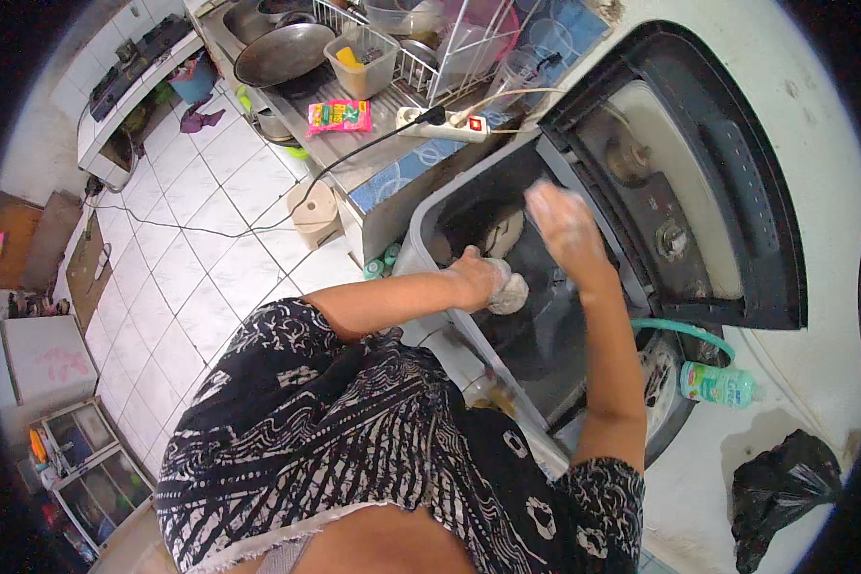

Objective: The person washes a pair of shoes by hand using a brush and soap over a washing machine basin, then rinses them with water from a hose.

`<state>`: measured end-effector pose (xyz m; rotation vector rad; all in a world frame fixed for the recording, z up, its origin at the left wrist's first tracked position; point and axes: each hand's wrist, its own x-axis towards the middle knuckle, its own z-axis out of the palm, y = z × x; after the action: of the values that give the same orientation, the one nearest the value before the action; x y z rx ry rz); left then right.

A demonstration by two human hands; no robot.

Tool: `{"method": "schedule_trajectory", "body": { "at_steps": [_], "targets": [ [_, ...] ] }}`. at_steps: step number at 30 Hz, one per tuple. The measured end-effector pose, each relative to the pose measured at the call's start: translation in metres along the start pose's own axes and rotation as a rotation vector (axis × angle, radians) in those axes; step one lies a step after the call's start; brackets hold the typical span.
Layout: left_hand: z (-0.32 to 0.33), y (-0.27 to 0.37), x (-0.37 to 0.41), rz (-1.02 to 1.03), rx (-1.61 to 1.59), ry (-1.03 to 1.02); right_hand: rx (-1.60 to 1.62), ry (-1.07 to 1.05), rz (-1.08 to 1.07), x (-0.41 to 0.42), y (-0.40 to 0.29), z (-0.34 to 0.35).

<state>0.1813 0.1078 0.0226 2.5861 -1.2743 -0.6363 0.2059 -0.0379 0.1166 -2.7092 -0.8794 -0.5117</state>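
Observation:
My left hand [477,278], wet with suds, grips a pale rounded object [508,293], perhaps a wet cloth or brush, over the near rim of an open washing machine [415,240]. Its dark lid stands raised at the right [750,172]. My right hand [561,219] is held over the tub's far part, blurred and soapy; whether it holds anything cannot be told. Behind my left hand, a light patterned thing [506,233] lies in the dark tub.
A power strip [441,125] with a black cord lies on the counter edge near the tub. Beside it are a pink packet [339,117], a plastic container [362,61] and a wok [285,56]. A green bottle [717,385] and black plastic bag [782,481] are at right.

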Motion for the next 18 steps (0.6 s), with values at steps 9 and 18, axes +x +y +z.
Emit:
{"method": "schedule_trajectory", "body": {
  "at_steps": [9, 18],
  "targets": [
    [0.018, 0.055, 0.033, 0.142, 0.138, 0.023, -0.093, -0.163, 0.109, 0.114, 0.067, 0.105],
    [0.052, 0.089, 0.053, 0.217, 0.012, 0.129, -0.066, -0.513, 0.306, 0.132, 0.084, 0.108]
  ]
}}
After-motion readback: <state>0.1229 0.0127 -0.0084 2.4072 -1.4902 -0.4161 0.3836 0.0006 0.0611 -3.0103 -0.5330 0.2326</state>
